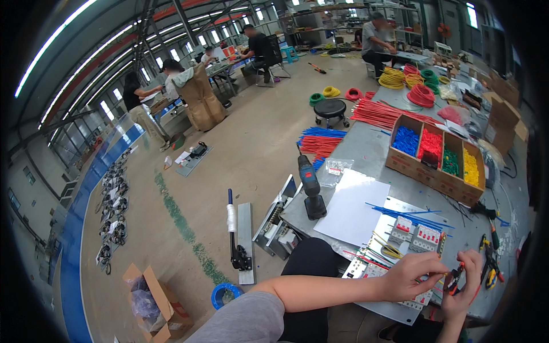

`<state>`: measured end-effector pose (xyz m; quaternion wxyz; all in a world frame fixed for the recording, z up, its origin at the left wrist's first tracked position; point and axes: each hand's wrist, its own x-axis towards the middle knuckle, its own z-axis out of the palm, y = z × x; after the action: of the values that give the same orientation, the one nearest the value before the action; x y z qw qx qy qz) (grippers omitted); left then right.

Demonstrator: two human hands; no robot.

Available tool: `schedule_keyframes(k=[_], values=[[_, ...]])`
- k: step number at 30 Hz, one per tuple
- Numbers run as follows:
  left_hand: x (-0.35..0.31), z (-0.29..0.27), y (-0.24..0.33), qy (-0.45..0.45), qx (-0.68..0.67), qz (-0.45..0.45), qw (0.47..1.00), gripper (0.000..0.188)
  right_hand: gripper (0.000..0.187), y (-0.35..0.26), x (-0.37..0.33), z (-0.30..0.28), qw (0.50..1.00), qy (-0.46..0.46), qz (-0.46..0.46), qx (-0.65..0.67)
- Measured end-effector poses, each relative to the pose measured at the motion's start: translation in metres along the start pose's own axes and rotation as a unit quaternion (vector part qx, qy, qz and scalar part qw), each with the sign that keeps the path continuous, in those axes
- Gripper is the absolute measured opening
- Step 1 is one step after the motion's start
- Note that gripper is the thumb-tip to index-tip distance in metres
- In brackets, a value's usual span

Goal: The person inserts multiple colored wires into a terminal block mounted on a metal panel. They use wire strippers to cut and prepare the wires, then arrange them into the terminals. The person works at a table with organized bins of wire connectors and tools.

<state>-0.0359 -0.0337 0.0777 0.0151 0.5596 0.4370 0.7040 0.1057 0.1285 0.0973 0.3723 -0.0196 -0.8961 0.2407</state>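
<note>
My left hand (413, 278) reaches over the metal mounting panel (400, 206) with thumb and fingers pinched on a thin yellow wire, mostly hidden by the fingers. Close beside it, my right hand (468, 280) is wrapped round a hand tool (454, 279), black and red-orange, like crimping pliers. The wire end meets the tool's head, as far as I can tell. Below my hands the panel bears rows of white terminals and breakers. Two grey circuit breakers (425, 238) with red levers sit toward its far side. Loose blue wires (409, 214) lie across the panel.
A cordless drill (309, 186) stands by white paper (353, 203). Beyond is a cardboard box (432, 177) of blue, red, green and yellow small parts. More pliers (490, 266) lie at the right. Red wire bundles (389, 111) and coils lie farther off. Several people work in the background.
</note>
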Motion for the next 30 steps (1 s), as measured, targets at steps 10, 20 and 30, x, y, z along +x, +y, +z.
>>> schedule_keyframes(k=[10, 20, 30], values=[[0.012, 0.001, -0.011, 0.009, 0.091, -0.09, 0.992, 0.016, 0.062, 0.025, 0.02, 0.003, 0.998, 0.011, 0.007, -0.059], [0.004, 0.0, -0.018, 0.005, 0.102, -0.098, 0.99, 0.019, 0.069, 0.03, 0.017, 0.004, 0.997, 0.028, -0.036, -0.065], [0.003, 0.001, -0.021, -0.001, 0.093, -0.079, 0.992, 0.019, 0.068, 0.026, 0.017, -0.001, 0.997, 0.016, -0.038, -0.064]])
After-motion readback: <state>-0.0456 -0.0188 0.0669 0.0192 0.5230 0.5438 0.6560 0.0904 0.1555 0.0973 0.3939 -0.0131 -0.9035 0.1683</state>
